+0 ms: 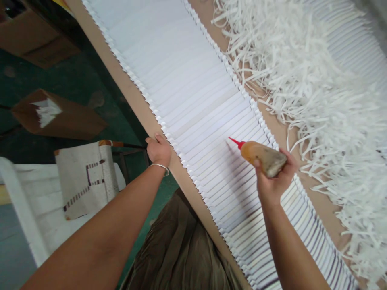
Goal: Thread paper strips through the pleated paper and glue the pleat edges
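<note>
In my right hand [276,177] is a glue bottle [261,156] with an amber body and a thin red nozzle. The bottle lies tilted over a long row of overlapping white paper pieces [205,108], its nozzle pointing left and a shadow below it. Whether the tip touches the paper I cannot tell. My left hand [159,150] grips the near edge of the brown tabletop [133,92], fingers curled on it, just beside the notched border of the row. A bracelet [161,167] circles that wrist.
A heap of white paper strips [302,68] lies along the far side of the table. On the floor at left are a cardboard box [69,121] with white scraps and another carton [36,38]. A woven seat [84,177] and a white plastic piece [30,209] stand nearer.
</note>
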`<action>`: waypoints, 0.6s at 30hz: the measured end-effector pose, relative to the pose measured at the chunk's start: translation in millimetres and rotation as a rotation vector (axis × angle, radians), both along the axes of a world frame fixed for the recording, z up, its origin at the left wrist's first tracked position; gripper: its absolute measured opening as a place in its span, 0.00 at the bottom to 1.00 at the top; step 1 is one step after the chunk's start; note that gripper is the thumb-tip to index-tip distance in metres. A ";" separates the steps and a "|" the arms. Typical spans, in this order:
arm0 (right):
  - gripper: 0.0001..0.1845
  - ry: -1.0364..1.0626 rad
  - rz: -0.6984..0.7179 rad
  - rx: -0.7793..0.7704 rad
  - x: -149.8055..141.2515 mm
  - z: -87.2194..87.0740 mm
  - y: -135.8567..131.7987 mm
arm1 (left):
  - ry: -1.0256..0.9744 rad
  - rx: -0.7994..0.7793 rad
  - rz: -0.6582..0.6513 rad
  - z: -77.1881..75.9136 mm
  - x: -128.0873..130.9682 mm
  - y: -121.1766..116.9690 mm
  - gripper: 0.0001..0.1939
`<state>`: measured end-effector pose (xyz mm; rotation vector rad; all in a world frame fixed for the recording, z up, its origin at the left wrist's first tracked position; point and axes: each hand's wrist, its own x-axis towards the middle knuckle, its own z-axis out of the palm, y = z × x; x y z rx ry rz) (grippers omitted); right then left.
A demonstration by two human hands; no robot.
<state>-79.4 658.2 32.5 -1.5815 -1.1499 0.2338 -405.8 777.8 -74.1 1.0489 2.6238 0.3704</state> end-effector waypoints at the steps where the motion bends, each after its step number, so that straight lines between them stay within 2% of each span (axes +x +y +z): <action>1: 0.36 0.068 -0.097 0.003 14.1 -0.3 14.1 | 0.004 0.000 0.004 0.2 -0.1 0.2 0.19; 3: 0.29 0.291 -0.193 0.021 41.5 -4.1 43.8 | 0.012 -0.001 0.005 1.0 0.0 0.6 0.18; 5: 0.26 0.504 -0.193 0.032 64.2 -10.9 70.6 | 0.019 -0.003 0.001 1.8 0.2 0.9 0.18; 7: 0.27 0.614 -0.176 0.030 79.3 -18.0 90.3 | 0.027 -0.005 0.003 2.2 0.3 1.2 0.18; 11: 0.29 0.653 -0.169 0.026 89.2 -27.2 109.3 | 0.028 -0.004 0.012 2.6 0.6 1.6 0.17; 18: 0.29 0.581 -0.210 0.006 89.2 -35.7 114.3 | 0.016 -0.027 0.017 5.9 2.5 2.0 0.19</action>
